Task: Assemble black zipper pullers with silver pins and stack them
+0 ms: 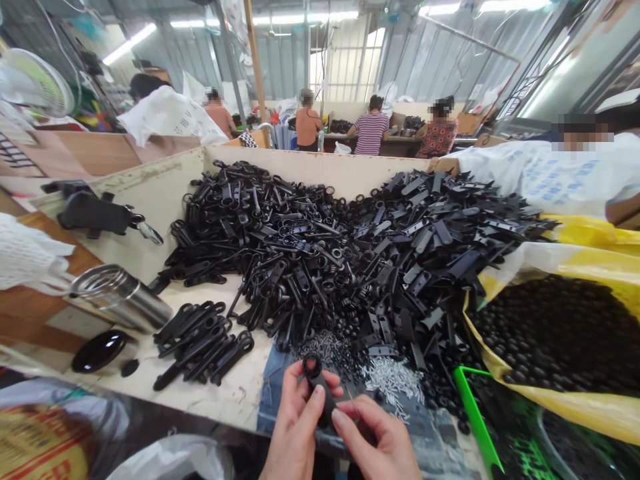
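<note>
At the bottom middle, my left hand [299, 417] is closed around a black plastic part [326, 400] whose ring end points up and away. My right hand [373, 430] is pinched at the part's lower right side; a thin, light-coloured piece seems to show at its fingertips, too small to make out. Just beyond the hands lie small grey screws [325, 350] and brighter silver pins [395, 379] on a blue cloth [273, 380]. A large heap of black parts [300, 247] rises behind them. Several similar parts [200, 340] lie grouped at the left.
A steel cup [123, 297] and a round black lid [103, 351] stand left. On the right are a yellow sack [565, 400] of black balls [560, 333] and a green-edged tray [477, 420]. A black tool [97, 210] sits upper left. Several people work farther back.
</note>
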The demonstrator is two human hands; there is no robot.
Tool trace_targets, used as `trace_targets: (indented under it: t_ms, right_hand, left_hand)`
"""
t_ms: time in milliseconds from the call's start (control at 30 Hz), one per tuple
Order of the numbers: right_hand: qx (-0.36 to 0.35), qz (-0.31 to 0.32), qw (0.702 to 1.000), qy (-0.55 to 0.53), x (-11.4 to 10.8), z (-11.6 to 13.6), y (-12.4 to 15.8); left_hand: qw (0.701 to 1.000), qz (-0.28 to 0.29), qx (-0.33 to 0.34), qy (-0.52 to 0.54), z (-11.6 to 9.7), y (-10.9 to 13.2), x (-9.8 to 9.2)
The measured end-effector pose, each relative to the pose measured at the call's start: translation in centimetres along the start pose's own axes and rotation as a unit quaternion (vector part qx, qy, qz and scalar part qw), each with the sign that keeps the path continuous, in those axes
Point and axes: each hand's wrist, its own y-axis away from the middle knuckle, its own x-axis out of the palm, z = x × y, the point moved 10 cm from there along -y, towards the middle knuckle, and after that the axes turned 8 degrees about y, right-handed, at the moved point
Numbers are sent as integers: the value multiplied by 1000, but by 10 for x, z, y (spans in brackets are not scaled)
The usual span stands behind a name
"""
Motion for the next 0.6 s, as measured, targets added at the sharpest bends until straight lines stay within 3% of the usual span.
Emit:
trace_targets:
  t_ms: [133,300,600]
  right_hand:
    - [70,11,992,-106,12,-10,-1]
    - [165,-47,958,-230,19,-26,5]
    - [166,-66,957,-227,17,-18,13]
  left_hand:
    - [1000,-1,7,-14,1,2,2]
    - [1000,-7,-1,-18,7,3,0]
    - [998,-9,6,-58,14,8,-4]
